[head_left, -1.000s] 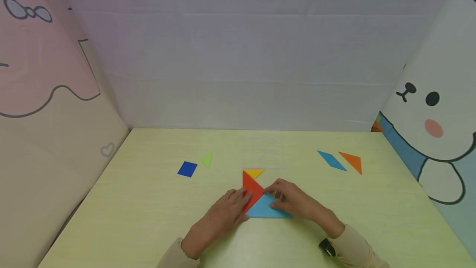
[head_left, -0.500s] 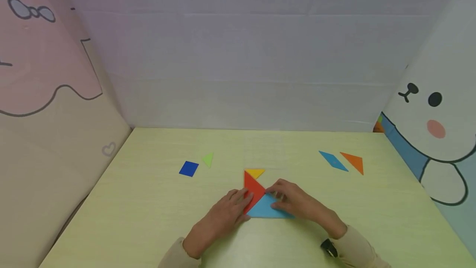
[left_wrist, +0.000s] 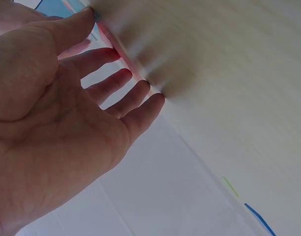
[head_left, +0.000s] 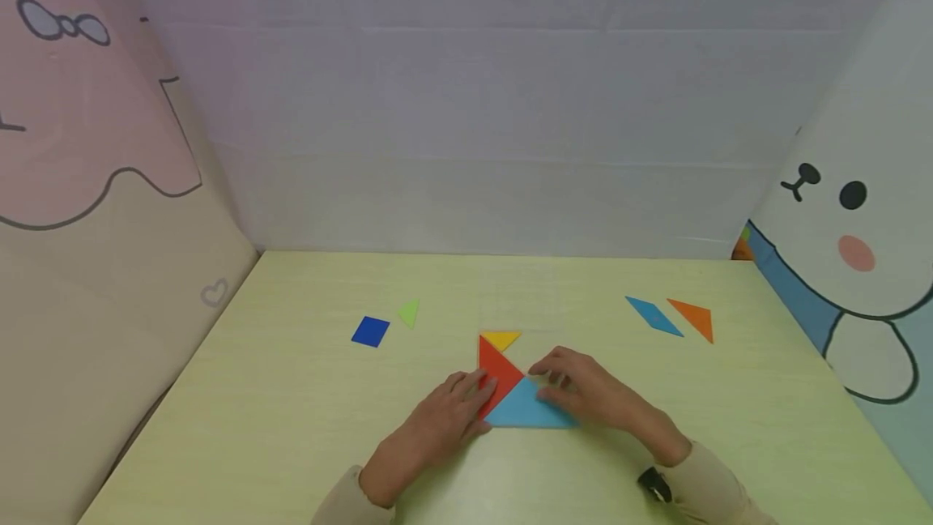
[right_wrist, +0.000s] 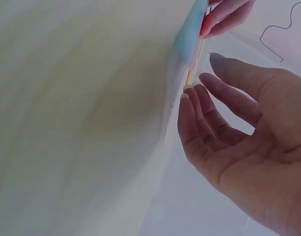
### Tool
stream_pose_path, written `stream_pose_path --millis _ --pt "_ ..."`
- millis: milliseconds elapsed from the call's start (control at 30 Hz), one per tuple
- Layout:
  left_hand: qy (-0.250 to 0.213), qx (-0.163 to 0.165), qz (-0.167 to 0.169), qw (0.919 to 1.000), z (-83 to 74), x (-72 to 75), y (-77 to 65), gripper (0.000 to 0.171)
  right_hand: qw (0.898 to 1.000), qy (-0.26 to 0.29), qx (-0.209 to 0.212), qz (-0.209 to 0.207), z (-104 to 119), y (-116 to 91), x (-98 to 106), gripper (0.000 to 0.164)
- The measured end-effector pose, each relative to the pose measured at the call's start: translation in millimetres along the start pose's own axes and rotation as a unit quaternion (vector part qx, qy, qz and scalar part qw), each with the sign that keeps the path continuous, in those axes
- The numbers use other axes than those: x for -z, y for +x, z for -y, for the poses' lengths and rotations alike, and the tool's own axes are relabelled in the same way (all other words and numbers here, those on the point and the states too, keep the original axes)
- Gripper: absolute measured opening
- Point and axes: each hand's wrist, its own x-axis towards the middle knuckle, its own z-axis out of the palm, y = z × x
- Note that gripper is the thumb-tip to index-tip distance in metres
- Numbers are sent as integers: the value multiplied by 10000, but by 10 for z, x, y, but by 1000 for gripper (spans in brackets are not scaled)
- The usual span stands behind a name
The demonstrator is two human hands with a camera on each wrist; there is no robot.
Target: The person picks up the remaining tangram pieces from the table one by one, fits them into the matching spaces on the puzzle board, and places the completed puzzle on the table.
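Observation:
In the head view a large red triangle (head_left: 501,364) lies flat on the table, its lower right side against a large light blue triangle (head_left: 521,409). A yellow triangle (head_left: 504,339) shows just behind the red one. My left hand (head_left: 443,416) rests its outstretched fingers on the red triangle, thumb by its lower corner. Fingers loosely bent, my right hand (head_left: 592,389) hovers at the right part of the light blue triangle and covers some of it. The right wrist view shows the right thumb and fingers (right_wrist: 220,123) apart, nothing between them.
A dark blue square (head_left: 370,331) and a small green triangle (head_left: 410,313) lie back left. Back right are a blue parallelogram (head_left: 654,317) and an orange triangle (head_left: 695,319). A white sheet wall (head_left: 466,144) rises behind the table (head_left: 240,395), with printed panels at both sides.
My right hand has shifted slightly to the right, and its fingertips have come away from the corner where the red and light blue triangles meet. The left hand stays on the red triangle.

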Motion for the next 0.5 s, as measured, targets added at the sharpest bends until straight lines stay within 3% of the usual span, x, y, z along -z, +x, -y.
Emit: stream_pose_path --millis 500 --pt "26 -110 -98 9999 -8 -1 -15 57 9961 -378 25 -795 -154 -84 164 20"
